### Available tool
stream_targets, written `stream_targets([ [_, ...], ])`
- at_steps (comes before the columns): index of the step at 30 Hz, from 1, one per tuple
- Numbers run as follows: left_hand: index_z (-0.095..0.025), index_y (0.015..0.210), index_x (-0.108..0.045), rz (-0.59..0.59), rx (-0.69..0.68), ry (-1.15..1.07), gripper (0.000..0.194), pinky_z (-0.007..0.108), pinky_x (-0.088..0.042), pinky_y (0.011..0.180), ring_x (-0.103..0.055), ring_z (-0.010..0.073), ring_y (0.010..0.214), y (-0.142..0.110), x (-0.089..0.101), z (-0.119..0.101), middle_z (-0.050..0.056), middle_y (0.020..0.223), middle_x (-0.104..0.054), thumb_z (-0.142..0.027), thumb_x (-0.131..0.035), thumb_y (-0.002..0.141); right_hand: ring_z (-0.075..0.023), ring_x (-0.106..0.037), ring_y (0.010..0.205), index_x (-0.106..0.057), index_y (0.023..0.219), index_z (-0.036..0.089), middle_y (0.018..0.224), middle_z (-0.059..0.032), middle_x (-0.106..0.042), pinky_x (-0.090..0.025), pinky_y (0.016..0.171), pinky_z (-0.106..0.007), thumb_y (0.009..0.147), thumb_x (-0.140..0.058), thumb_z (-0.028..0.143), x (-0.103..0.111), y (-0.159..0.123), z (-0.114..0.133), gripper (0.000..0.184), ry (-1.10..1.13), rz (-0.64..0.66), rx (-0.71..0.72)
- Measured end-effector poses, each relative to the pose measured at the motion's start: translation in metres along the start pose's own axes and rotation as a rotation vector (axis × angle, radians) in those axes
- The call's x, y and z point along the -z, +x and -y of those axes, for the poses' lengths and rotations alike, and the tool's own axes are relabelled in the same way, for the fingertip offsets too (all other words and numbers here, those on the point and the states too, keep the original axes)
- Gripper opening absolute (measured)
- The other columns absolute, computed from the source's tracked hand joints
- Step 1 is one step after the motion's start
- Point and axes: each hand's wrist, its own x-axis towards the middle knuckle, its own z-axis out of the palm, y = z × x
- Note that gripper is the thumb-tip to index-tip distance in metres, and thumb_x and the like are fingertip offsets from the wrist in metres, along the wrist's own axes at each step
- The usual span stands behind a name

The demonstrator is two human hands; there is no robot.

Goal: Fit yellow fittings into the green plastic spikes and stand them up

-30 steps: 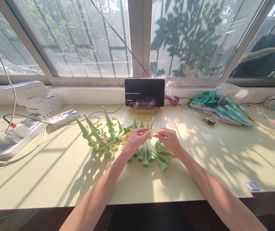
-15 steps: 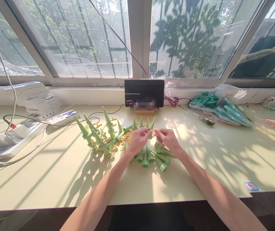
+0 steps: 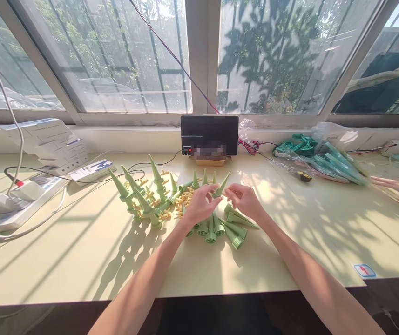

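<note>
My left hand (image 3: 199, 207) is closed on a green plastic watering spike (image 3: 223, 183), whose point tilts up and to the right. Just right of it, my right hand (image 3: 244, 201) has its fingers pinched together; whatever they hold is too small to make out. Below both hands lie several loose green spikes (image 3: 236, 239) with round open ends. Small yellow valve pieces (image 3: 184, 197) are heaped beside my left hand. Further left stands a cluster of green spikes (image 3: 146, 209) fitted with yellow valves. More green tips (image 3: 195, 178) rise behind my left hand.
A black screen (image 3: 209, 132) stands by the window. White boxes (image 3: 45, 142) and a power strip (image 3: 21, 207) with cables are at left. Bagged teal pieces (image 3: 342, 165) and a black-and-yellow tool (image 3: 303, 177) lie at right. Another person's hand (image 3: 395, 187) reaches in there.
The spike in my left hand has tipped further right. My right hand came close to it, then drew slightly away. At the right edge, another person's hand has moved inward.
</note>
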Motion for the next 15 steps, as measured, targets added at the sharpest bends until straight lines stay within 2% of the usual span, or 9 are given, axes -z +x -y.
stream_targets([
  [7,-0.021,0.112,-0.063,-0.038,-0.101,0.058,0.031,0.026,-0.047,0.061,-0.055,0.0115,0.065,-0.0024,-0.0038,0.0017,0.004,0.098,-0.061,-0.026,-0.058,0.082,-0.0107,-0.048,0.049,-0.058,0.071,0.019,0.058,0.0015,-0.056,-0.042,0.053,-0.024,0.088,-0.051,0.039,0.0019,-0.0003,-0.0020,0.028,-0.066,0.046,0.062],
  [15,-0.020,0.118,-0.059,-0.032,-0.138,0.124,0.043,0.027,-0.047,0.062,-0.053,0.0134,0.068,-0.0051,-0.0059,-0.0013,0.004,0.096,-0.060,-0.037,-0.065,0.079,-0.0112,-0.047,0.045,-0.055,0.067,0.019,0.049,0.0035,-0.052,-0.040,0.050,-0.025,0.088,-0.052,0.041,-0.0006,-0.0028,0.0046,0.030,0.014,0.027,-0.013],
])
